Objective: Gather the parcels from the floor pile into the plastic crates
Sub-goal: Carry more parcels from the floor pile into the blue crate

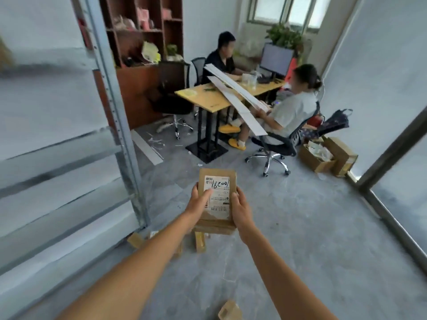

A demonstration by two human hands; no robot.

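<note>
Parcels [216, 199] stacked, gripped both sides: left hand [199, 204] at 9 o'clock, right hand [240, 210] at 3, thumbs on top.

- A yellow-topped desk [209, 101] stands mid-room on black legs.
- Behind it, a dark monitor [276, 59] and a leafy plant [284, 36].
- Two people sit at the desk on mesh office chairs; one holds long white boards [235, 93] across it.
- Left of the desk, a brown shelf unit [141, 31].
- Right of the desk, open cardboard boxes [328, 155] by the wall.
</note>
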